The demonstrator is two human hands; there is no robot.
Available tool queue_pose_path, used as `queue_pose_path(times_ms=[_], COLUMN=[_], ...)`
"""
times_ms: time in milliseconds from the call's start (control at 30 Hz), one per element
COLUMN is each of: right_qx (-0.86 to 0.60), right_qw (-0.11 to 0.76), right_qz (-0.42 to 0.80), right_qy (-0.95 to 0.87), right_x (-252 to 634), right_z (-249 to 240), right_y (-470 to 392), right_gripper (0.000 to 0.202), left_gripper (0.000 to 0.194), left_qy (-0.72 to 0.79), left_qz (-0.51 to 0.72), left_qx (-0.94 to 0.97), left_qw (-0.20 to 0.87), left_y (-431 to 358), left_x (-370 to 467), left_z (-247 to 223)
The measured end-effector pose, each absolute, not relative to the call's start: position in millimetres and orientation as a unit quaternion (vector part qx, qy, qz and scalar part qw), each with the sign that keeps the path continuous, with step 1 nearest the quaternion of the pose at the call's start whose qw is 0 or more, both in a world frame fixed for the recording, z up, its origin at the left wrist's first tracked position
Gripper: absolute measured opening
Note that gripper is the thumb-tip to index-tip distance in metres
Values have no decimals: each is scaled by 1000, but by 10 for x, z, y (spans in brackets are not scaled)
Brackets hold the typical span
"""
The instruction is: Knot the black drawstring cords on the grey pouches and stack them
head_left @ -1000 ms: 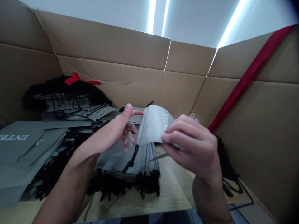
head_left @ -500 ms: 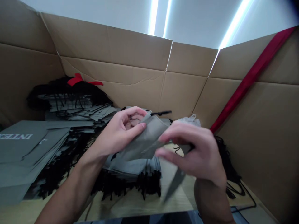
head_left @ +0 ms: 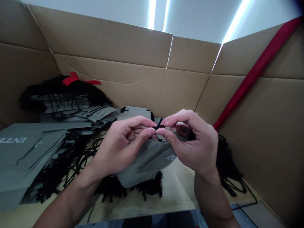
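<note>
A grey drawstring pouch (head_left: 144, 164) with partly visible white lettering hangs beneath both hands, over more pouches fringed in black. At its top edge, a short black cord (head_left: 160, 123) crosses over itself between my fingertips. My left hand (head_left: 128, 142) pinches the cord from the left with thumb and forefinger. From the right, my right hand (head_left: 192, 139) pinches it too, thumb and fingertips almost meeting the left ones. Something dark shows inside the right palm, too hidden to make out.
Large grey lettered bags (head_left: 21, 158) are stacked at left, with loose black cords (head_left: 80, 155) beside them. Farther back lies a black-corded pile with a red strip (head_left: 71, 79). A black cord bundle (head_left: 228, 164) sits at right. Cardboard walls (head_left: 118, 66) enclose the wooden table (head_left: 180, 190).
The right hand has moved from the pouch's side to its top edge, where both hands now pinch the cord. A blurred dark blade-like shape below the right hand no longer shows.
</note>
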State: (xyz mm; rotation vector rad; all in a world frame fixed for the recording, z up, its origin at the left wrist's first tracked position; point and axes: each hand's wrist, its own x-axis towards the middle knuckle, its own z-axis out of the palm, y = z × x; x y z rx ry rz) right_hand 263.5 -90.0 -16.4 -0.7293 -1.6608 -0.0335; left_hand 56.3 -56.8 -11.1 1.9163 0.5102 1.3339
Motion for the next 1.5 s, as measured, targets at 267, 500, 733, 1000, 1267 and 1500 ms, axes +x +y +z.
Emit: queue_pose_path(times_ms=[267,500,733,1000,1267,1500], right_qx=[-284,-309,-310,-319,-308,-306], right_qw=[589,580,589,614,617,597], right_qz=[-79,-98,-98,-22,-39,-51], right_qy=[-752,-748,-740,-721,-724,-740], right_x=[2630,2557,2558,2582,2554,2594], right_z=[-122,-105,-124,-136,-128,-133], right_y=[-925,-985,-971,-957,-962,-962], right_gripper=[18,22,20,23,24,25], left_gripper=[6,13,25,24,21,20], left_qy=[212,190,149,136,60,30], left_qz=[584,605,606,588,630,626], left_qx=[724,769,781,797,760,762], left_qw=[299,84,32,26,-146,-163], left_y=[-608,-601,-516,-530,-442,-427], left_x=[610,620,597,554,639,631], left_z=[-116,-235,-281,-258,-238,-234])
